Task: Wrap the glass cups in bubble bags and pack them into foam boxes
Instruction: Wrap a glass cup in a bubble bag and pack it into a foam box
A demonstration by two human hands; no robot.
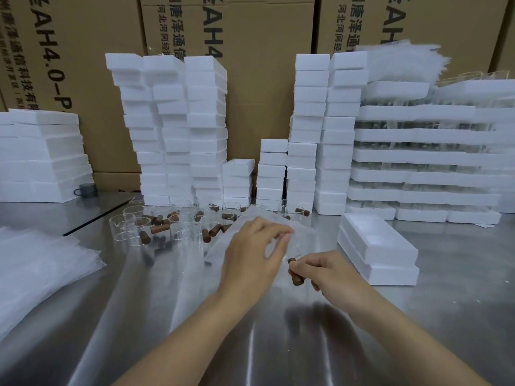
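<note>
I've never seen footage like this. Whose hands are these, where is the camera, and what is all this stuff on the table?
No machine here: a person wears a camera on the head, looking down at their own hands. The left hand holds a clear bubble bag. The right hand grips the brown handle of a glass cup, apparently sliding it into the bag. On the steel table stand more cups, with flat bags piled at left. Two white foam boxes wait at right; many more are stacked behind.
</note>
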